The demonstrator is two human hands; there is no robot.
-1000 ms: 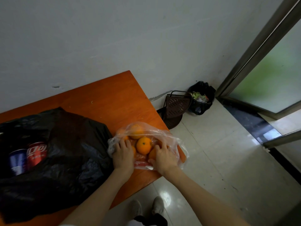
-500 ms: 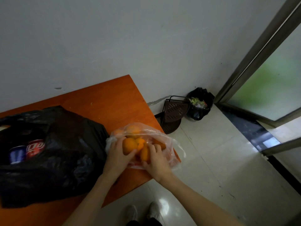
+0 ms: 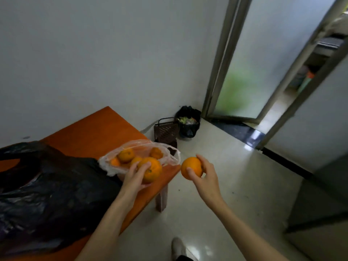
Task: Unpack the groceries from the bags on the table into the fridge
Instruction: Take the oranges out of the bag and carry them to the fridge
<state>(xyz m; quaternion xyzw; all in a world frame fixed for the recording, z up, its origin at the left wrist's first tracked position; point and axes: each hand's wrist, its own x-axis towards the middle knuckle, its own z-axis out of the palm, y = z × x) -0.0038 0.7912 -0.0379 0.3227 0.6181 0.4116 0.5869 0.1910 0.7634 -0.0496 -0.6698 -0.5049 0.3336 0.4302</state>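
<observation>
head | orange table (image 3: 90,132) against white wall (image 3: 94,53) | tiled floor (image 3: 226,185)

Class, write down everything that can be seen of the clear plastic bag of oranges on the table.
The clear plastic bag is thin, crinkled, see-through film with a whitish rolled rim. It lies slumped on the near right corner of the orange-brown table, mouth open upward, its left side against the black bag. Several oranges show inside it; the exact count is unclear. The left hand holds an orange just at its front edge, while the right hand holds another orange clear of the bag, over the floor.
</observation>
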